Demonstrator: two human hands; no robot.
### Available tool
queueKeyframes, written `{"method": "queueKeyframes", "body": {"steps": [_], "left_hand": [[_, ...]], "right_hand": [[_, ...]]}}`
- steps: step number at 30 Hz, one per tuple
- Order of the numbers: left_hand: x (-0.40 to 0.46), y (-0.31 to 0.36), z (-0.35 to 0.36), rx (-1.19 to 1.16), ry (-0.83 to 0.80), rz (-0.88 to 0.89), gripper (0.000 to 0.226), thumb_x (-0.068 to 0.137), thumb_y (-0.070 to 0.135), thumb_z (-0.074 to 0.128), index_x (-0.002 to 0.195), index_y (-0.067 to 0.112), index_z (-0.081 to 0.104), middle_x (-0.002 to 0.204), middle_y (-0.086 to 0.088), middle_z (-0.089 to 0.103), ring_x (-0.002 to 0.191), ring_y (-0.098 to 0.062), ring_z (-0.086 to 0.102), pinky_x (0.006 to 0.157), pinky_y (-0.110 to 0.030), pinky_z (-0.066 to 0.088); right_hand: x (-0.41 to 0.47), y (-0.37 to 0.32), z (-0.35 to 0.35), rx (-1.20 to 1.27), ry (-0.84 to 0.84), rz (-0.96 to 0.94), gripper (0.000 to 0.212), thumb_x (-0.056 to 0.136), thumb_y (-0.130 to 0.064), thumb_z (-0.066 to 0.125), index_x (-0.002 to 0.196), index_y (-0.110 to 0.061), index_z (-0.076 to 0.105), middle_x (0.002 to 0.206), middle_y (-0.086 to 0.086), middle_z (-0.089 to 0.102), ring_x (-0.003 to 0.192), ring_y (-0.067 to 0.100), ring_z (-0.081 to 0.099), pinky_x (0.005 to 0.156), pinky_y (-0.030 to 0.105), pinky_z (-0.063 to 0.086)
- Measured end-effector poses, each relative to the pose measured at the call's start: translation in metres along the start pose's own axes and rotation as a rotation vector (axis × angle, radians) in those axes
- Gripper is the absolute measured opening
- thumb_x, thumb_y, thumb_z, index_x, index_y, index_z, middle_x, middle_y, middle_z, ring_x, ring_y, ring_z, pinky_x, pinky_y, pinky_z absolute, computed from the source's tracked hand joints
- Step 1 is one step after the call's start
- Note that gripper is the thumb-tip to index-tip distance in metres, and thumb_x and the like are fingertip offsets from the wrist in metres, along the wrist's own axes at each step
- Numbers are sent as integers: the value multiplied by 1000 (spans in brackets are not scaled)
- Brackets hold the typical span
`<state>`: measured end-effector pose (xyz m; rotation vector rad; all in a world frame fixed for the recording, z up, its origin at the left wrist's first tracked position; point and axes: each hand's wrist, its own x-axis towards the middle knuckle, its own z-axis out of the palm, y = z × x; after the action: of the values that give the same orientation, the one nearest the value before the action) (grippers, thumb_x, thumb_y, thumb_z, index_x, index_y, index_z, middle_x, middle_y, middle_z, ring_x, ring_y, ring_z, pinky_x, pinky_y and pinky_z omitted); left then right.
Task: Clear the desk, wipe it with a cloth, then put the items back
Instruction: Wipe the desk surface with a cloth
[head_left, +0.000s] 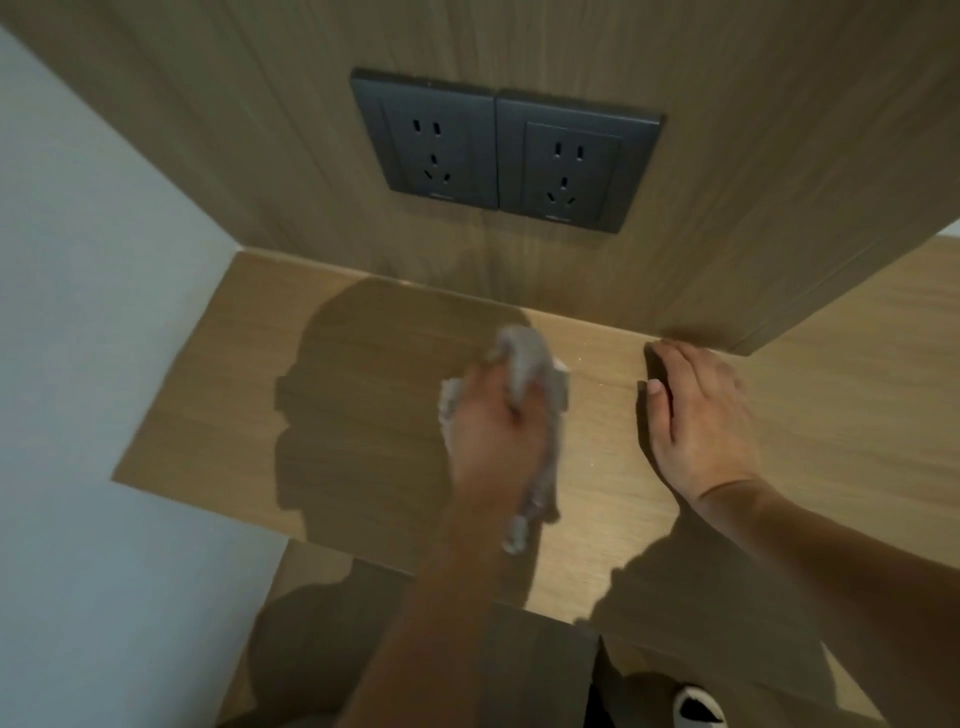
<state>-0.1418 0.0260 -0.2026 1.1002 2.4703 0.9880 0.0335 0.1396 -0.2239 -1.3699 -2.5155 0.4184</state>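
A crumpled grey cloth (524, 384) is gripped in the left hand (496, 421), fingers curled round it, and pressed on the wooden desk (363, 415) near its middle. The right hand (701, 410) is laid flat just beside, fingers straight and together, palm down. Two dark wall sockets (506, 150) are set in the wood panel behind. A white wall (78, 312) is seen at left.

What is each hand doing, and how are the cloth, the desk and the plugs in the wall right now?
Left hand: grips the cloth, pressing it on the desk.
Right hand: flat on the desk, fingers straight.
Cloth: grey, crumpled, blurred.
Desk: bare where visible, pale specks near the cloth.
Wall sockets: two, nothing plugged in.
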Motion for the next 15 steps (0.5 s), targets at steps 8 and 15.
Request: {"method": "queueKeyframes", "body": {"steps": [8,15], "left_hand": [[159,-152,-108,210,457,-547,53,87,62,36,119,24,55,120,-15,63,108,-40,62,99,-57,48],[115,-28,-10,283,275,-362,39,94,29,50,118,0,61,120,-23,61,102,-41,62,77,-44,48]], "right_hand": [[-1,2,4,-7,13,-9,46,102,-30,34,140,-7,48,140,13,52,132,30,44,115,47,30],[1,4,5,-1,22,-18,46,101,-29,35,138,-5,50,138,15,53,131,30,45,113,51,33]]}}
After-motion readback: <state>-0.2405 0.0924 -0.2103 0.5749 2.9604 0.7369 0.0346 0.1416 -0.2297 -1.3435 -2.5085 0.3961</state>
